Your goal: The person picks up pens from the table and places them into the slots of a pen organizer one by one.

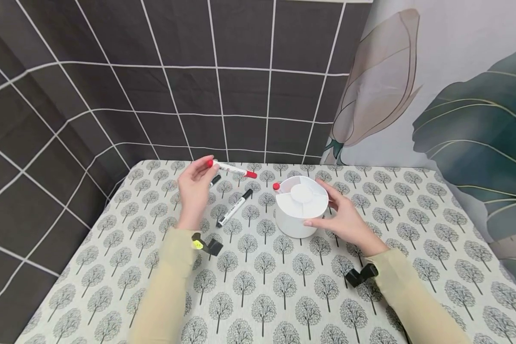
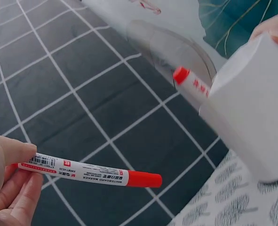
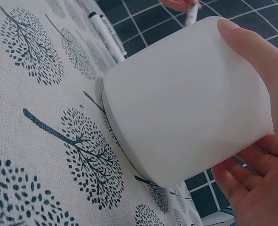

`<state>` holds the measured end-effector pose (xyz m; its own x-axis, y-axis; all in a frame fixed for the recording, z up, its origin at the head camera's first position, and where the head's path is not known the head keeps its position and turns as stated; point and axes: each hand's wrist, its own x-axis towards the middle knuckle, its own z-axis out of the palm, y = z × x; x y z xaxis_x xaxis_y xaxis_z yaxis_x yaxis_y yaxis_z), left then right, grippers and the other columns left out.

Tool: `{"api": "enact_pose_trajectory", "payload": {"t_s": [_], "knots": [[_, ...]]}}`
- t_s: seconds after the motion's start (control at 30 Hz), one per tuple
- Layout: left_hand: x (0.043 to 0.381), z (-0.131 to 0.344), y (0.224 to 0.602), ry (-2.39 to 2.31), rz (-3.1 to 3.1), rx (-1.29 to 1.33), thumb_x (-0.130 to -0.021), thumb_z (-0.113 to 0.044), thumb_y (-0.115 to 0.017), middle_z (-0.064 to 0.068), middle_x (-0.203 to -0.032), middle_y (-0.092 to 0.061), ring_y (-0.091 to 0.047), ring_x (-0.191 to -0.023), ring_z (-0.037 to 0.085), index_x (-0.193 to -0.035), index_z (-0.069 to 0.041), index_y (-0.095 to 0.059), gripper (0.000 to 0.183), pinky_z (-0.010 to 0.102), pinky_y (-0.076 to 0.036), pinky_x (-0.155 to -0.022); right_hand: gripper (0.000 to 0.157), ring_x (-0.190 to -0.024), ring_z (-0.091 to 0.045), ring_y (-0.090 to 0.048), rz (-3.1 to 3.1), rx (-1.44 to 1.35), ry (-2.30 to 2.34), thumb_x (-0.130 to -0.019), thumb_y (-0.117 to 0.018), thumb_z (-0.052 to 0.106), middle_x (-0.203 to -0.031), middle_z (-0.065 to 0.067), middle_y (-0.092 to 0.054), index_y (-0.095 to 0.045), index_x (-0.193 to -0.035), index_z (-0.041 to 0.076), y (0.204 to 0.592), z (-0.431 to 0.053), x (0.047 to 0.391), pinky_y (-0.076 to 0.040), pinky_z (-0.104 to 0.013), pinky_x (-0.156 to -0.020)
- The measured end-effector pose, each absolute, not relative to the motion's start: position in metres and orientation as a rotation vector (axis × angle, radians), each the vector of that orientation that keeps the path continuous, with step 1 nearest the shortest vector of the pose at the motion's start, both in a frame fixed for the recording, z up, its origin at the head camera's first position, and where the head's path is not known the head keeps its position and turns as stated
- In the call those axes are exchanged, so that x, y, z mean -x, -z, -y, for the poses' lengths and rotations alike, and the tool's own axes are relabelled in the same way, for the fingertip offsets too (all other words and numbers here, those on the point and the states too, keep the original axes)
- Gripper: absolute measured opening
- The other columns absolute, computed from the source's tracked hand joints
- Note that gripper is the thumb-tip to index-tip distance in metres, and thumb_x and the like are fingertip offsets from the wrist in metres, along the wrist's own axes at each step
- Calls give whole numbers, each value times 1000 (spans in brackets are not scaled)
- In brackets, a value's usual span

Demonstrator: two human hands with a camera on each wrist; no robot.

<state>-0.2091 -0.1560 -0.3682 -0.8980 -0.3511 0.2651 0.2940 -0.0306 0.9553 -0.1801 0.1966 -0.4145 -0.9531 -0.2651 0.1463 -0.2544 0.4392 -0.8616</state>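
Note:
My left hand [image 1: 196, 186] pinches a red whiteboard marker [image 1: 233, 169] by its rear end, with the red cap pointing right; in the left wrist view the marker [image 2: 82, 171] lies nearly level between thumb and fingers. My right hand [image 1: 348, 220] grips the side of a white round pen holder [image 1: 293, 223], thumb at the near side and fingers round the far right. The holder is divided into compartments around a round centre. In its left compartment stands another red marker [image 1: 276, 186], its red end above the rim. The held marker is in the air left of the holder.
A black whiteboard marker [image 1: 235, 208] lies on the tree-print tablecloth [image 1: 264, 286] between the hands. The black end of another marker [image 1: 215, 180] shows beside my left hand, which partly hides it. Behind the table hangs a dark grid-patterned cloth [image 1: 245, 91].

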Motion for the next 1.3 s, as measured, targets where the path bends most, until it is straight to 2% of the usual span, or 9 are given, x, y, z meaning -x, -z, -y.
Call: {"api": "enact_pose_trajectory", "payload": {"t_s": [0.17,0.33,0.47,0.57,0.83,1.03,1.3], "knots": [[212,140,361,2031,1751,16,-90,3,-74,19,-116,-67,-66,-104,21,-121,7,-67,32,31,-54,-97,116,-134,-42,-47,-2652,471,1594,-67,-97,31,-157,-15,-39,-30,-161,26,415,-197,180,-37,-61,-111],[214,127,356,2094,1682,77,-89,7,-73,23,-116,-67,-66,-103,21,-121,11,-65,33,33,-54,-98,116,-133,-43,-47,-2653,481,1597,-68,-97,31,-157,-16,-40,-29,-161,21,414,-197,180,-37,-61,-112],[216,118,351,2112,1653,119,-90,6,-74,22,-115,-68,-67,-104,23,-119,8,-67,30,35,-54,-99,116,-133,-42,-47,-2658,476,1592,-68,-97,32,-157,-15,-40,-30,-161,23,414,-196,180,-36,-61,-112],[217,111,346,2134,1640,149,-90,5,-73,16,-112,-70,-67,-104,23,-118,6,-68,29,35,-53,-99,115,-133,-42,-47,-2659,484,1596,-68,-97,31,-157,-15,-40,-30,-161,22,414,-196,180,-36,-61,-112],[215,90,336,2166,1682,249,-90,8,-72,13,-108,-71,-67,-101,22,-117,8,-68,27,36,-54,-97,113,-134,-42,-47,-2661,508,1609,-69,-97,30,-157,-14,-40,-31,-161,21,417,-196,181,-35,-60,-113],[215,77,343,2138,1760,295,-90,7,-72,17,-110,-70,-67,-101,23,-116,8,-68,26,35,-55,-97,114,-134,-40,-47,-2652,493,1605,-68,-97,33,-157,-12,-40,-31,-161,24,415,-196,180,-36,-60,-113],[219,62,355,2150,1968,392,-91,0,-76,12,-117,-72,-68,-107,22,-122,2,-69,32,31,-54,-98,114,-133,-40,-48,-2645,488,1611,-69,-97,32,-156,-12,-41,-31,-161,25,415,-196,179,-37,-59,-112]]}}
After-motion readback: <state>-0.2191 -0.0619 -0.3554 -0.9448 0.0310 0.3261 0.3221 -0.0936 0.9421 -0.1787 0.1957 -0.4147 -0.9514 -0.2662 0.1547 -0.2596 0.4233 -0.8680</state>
